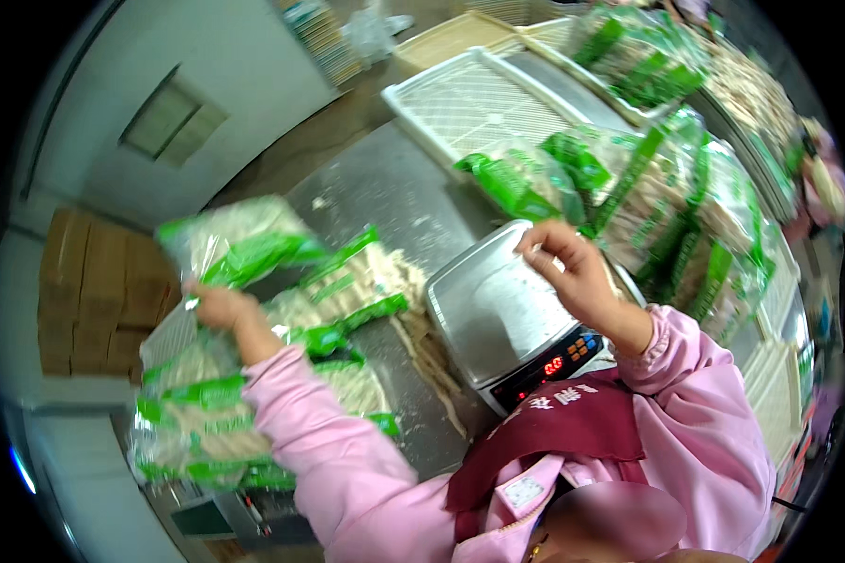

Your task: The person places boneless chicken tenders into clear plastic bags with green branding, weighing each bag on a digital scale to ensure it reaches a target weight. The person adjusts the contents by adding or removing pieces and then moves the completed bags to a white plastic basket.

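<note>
My left hand (223, 308) is closed on the edge of a clear plastic bag with green bands (244, 242), filled with pale strips. The bag looks slightly blurred and sits over a pile of similar bags (352, 286) on the left of the metal table. Above the silver pan of a digital scale (488, 310) is my right hand (573, 272), its fingers loosely bent and apart, with nothing visible in them. The scale's red display is lit. Loose pale strips (432, 361) lie on the table between the pile and the scale.
More filled bags (652, 197) are heaped right of the scale. A white mesh tray (483, 103) stands at the table's far side, with another tray of bags beyond. Cardboard boxes (84, 291) are stacked at far left. Another person (821, 178) is at the right edge.
</note>
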A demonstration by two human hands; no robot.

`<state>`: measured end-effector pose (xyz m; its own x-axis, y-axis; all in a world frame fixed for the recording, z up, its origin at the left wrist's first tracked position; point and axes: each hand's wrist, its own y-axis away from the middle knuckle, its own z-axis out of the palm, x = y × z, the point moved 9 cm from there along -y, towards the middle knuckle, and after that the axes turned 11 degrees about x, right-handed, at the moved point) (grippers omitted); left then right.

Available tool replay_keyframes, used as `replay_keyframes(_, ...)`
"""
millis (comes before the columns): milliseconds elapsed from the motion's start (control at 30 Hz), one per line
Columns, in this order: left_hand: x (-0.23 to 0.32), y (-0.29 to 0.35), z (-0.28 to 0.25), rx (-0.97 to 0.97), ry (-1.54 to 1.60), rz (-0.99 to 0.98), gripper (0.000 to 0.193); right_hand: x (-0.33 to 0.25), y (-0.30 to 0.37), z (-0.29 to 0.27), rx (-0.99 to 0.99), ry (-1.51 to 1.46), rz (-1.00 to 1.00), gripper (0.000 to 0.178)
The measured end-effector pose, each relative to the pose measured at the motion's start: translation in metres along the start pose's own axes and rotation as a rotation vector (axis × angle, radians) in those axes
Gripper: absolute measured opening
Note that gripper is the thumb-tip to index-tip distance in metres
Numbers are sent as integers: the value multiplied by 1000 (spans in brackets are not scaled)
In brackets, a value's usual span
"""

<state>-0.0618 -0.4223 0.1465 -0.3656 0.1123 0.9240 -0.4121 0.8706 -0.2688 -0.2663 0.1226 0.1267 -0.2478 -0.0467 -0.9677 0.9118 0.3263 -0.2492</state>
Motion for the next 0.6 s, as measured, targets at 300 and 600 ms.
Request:
replay_keyframes(300, -58, -15, 29, -150, -1095, 920, 34, 83, 51, -121, 210, 415, 220, 13)
replay_keyframes(600, 114, 396, -2, -969, 215, 1320, 43, 121, 14, -156, 390, 124, 338, 19)
